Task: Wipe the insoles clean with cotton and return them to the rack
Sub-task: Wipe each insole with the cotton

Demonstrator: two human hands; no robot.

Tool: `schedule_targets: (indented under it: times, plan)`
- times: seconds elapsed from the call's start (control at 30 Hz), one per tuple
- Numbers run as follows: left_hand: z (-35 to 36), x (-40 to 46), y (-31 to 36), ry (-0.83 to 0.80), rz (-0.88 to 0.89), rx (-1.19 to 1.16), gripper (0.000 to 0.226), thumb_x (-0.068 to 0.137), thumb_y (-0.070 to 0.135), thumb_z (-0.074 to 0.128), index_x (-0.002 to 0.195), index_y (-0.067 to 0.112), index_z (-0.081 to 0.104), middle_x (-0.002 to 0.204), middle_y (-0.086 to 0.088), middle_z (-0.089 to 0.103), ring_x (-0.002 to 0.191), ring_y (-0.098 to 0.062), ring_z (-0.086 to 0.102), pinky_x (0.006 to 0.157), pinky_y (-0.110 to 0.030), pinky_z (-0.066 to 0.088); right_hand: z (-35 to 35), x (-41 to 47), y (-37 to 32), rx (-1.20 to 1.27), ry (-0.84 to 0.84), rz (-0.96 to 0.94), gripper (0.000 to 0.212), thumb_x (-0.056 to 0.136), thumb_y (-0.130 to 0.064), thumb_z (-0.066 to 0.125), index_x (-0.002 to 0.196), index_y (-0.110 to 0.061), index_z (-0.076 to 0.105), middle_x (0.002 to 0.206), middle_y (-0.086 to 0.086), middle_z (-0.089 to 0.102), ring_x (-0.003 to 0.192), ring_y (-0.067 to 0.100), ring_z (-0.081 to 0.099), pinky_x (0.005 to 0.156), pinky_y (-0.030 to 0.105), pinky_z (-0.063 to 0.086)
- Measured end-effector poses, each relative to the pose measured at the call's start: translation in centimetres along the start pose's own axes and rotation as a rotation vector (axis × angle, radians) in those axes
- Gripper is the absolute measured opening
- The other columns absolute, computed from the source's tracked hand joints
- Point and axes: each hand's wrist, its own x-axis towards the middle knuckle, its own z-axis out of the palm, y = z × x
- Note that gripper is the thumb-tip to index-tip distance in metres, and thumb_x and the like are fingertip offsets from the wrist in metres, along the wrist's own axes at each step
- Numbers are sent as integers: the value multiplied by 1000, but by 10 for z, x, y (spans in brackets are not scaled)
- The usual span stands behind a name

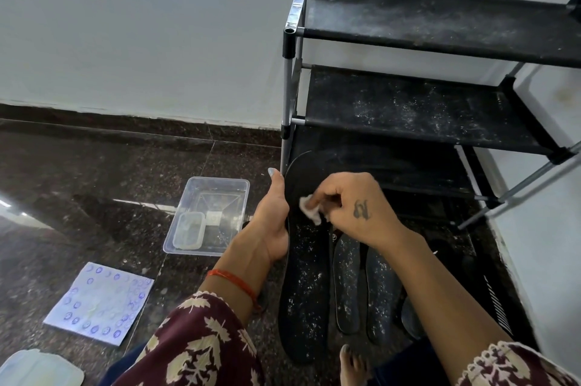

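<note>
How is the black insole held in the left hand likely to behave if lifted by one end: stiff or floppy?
Probably bendy rather than rigid: the insole looks thin and flat, and the left hand holds it along one long edge while the right hand presses cotton on it. Likely light, since one hand supports it. The white specks suggest a dusty, not slippery, surface.

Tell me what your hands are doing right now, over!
Left hand grips long black speckled insole. Right hand pinches white cotton wad against it. Two dusty insoles wait below. Nothing in the way.
</note>
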Motion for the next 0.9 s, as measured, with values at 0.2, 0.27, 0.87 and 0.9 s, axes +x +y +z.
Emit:
schedule_targets:
  times: [0.2,0.27,0.87,0.9]
  plan:
    - [1,-1,1,-32,11,18,83,88,71,15,109,10,66,110,-24,67,99,-36,64,83,-45,52,-7,2,-7,456,149,385,13,79,-5,69,81,-18,72,74,-5,68,56,-2,60,51,16,49]
    - [2,-2,1,-52,5,30,83,89,71,14,108,10,67,106,-21,69,97,-33,66,81,-42,53,-2,0,-7,475,104,452,13,79,-3,69,81,-16,73,72,-2,67,49,0,59,42,21,47]
    - [2,-2,-2,-155,43,7,89,96,60,13,69,2,75,72,-17,71,65,-19,71,58,-25,58,5,1,-11,150,45,-87,25,71,4,70,80,-18,76,82,-8,71,76,3,63,72,16,50]
    - [1,-1,-1,-139,47,-9,85,95,61,14,78,5,76,80,-16,72,69,-20,71,60,-26,58,3,1,-10,167,-15,-113,26,70,6,69,78,-18,77,82,-7,71,77,3,64,73,15,51]
